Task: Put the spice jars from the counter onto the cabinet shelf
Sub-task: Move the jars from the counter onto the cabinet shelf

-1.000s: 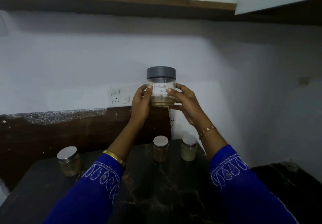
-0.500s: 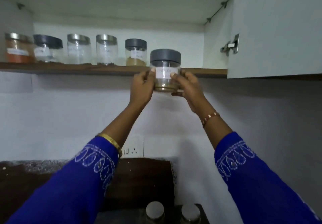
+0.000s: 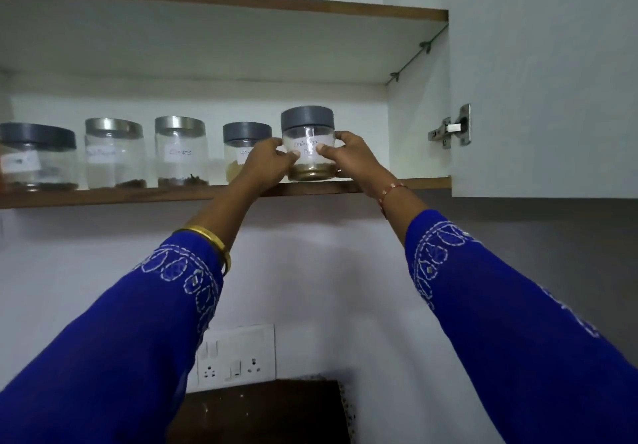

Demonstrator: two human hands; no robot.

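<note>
Risk: coriander powder jar (image 3: 308,147) sits at the very front lip of the cabinet shelf (image 3: 138,194), base seemingly at the edge. Let go too soon and it may tip off forward. Pushing it back crooked could knock the grey-lidded jar (image 3: 241,152) just beside it on the left.

Grasp: left hand (image 3: 267,164) and right hand (image 3: 348,157) clasp the jar from either side, thumbs across the label, fingers (image 3: 340,135) curled round the glass wall. Jar upright, between both palms; lid untouched.
</note>
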